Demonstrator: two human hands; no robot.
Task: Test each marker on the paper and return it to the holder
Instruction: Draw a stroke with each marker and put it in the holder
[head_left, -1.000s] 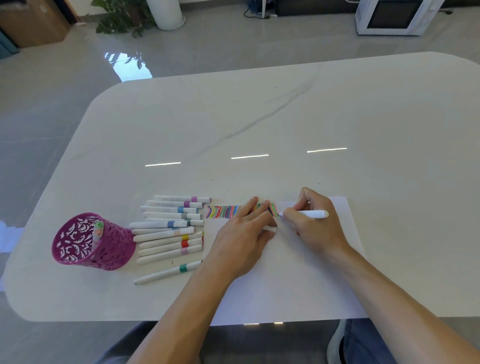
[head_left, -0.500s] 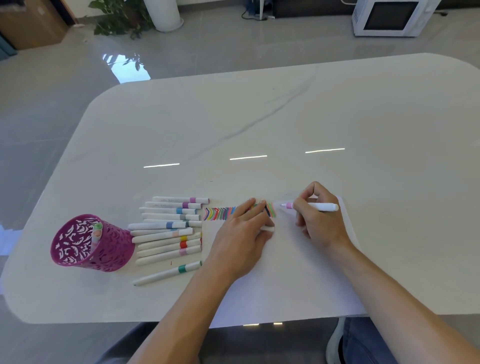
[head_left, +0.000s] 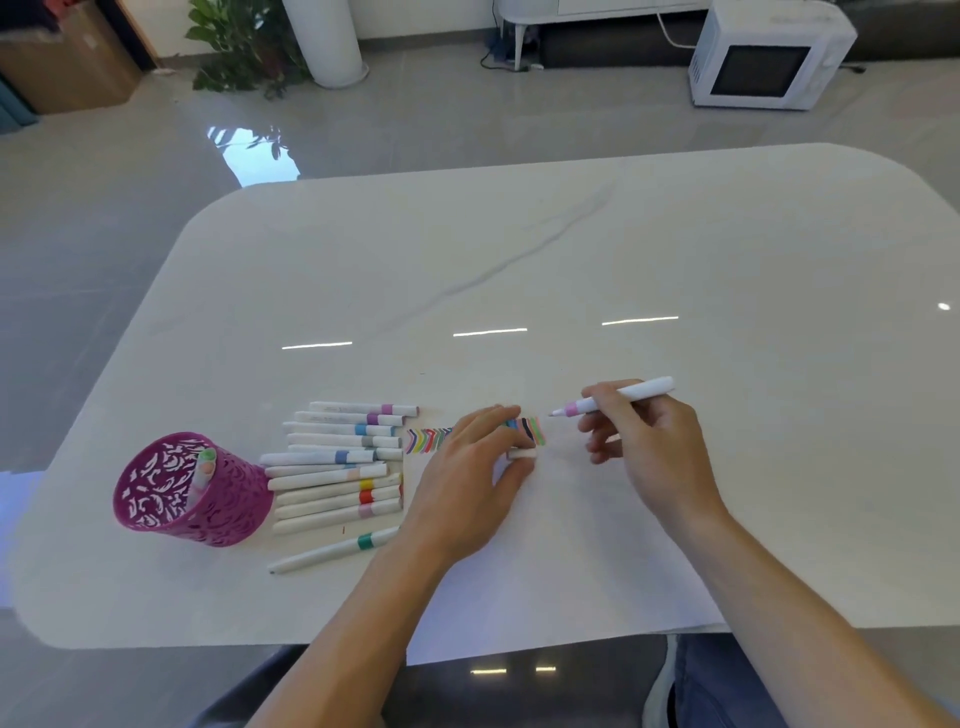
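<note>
The big white surface (head_left: 571, 249) has a sheet of white paper (head_left: 571, 545) at its near edge. The paper hangs over that edge a bit. By the near left corner stands the purple holder (head_left: 192, 499), a cup full of cut-out holes. A couple of markers poke up inside it. Between the holder and the paper lies a row of white markers (head_left: 337, 467) on their sides, each with a colour band.

The left hand (head_left: 462, 493) lies on the paper with its fingers mostly straight and presses the sheet down. The right hand (head_left: 649, 447) grips the pink-band marker (head_left: 623, 397) between thumb and fingers. It is up in the air over the far part of the paper, well apart from the holder. Its bare tip (head_left: 555, 413) points left, near the end of the line of colour marks (head_left: 431, 439), and does not touch the sheet.

A small white cap (head_left: 521, 453) sits right at the left thumb. I cannot tell if the thumb pinches it or only touches it.

I think the job now is to put that cap back on. It would help to lift the cap, line it up straight with the tip, and push until it sits snug. The wet tip should stay off the fingers and the surface. After that the marker has to cross over the row to the holder. The cup looks light, so a soft drop from just above seems best.
</note>
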